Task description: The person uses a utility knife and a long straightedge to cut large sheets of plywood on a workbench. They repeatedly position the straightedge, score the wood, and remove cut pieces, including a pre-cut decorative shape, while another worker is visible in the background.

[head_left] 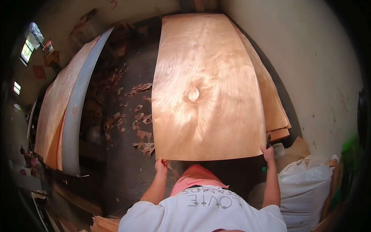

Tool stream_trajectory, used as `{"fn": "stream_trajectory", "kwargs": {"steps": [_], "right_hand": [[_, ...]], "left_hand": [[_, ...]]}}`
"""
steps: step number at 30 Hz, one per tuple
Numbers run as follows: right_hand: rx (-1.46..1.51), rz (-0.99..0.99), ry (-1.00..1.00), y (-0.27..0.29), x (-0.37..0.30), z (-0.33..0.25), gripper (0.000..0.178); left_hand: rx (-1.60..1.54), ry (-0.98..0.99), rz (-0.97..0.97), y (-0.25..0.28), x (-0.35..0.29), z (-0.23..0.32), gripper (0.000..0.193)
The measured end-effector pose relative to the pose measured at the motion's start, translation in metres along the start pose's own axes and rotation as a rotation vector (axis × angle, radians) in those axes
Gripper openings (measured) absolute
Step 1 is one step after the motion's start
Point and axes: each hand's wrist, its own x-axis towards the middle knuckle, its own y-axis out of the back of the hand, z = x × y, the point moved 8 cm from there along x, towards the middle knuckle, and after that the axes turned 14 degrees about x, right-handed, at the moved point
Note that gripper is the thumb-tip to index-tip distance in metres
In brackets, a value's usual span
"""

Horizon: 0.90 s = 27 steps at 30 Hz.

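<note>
A large sheet of pale wood veneer (pixel 208 123) stretches out in front of me, with a leaf-shaped patch or hole at the centre of its swirling grain. My left hand (pixel 161 167) pinches its near left corner. At the near right corner, my right hand (pixel 267 153) is closed on the sheet's edge. A slim dark object (pixel 268 141) sticks up by the right fingers; its kind is not clear. Beneath the sheet's right side, more veneer sheets (pixel 276 112) show in a stack.
On the left, veneer sheets (pixel 63 96) lie over a stand with a grey board (pixel 83 89) along its edge. Veneer scraps (pixel 143 120) litter the dark floor between. A full white sack (pixel 305 189) stands at right, near the pale wall (pixel 309 69).
</note>
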Motion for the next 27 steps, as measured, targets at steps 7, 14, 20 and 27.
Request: {"fn": "stream_trajectory", "kwargs": {"steps": [7, 14, 20, 27], "right_hand": [[-0.161, 0.048, 0.041, -0.009, 0.144, -0.004, 0.034], [-0.561, 0.103, -0.028, -0.021, 0.273, -0.001, 0.041], [-0.511, 0.055, -0.019, -0.025, 0.305, 0.008, 0.045], [-0.73, 0.003, -0.022, -0.034, 0.345, 0.112, 0.052]], "left_hand": [[0.082, -0.078, 0.086, -0.133, 0.047, -0.013, 0.01], [0.179, -0.104, 0.097, -0.248, 0.114, -0.034, 0.009], [0.254, -0.079, 0.199, -0.278, 0.125, -0.076, 0.012], [0.146, -0.155, 0.2, -0.281, 0.199, -0.121, 0.01]]}}
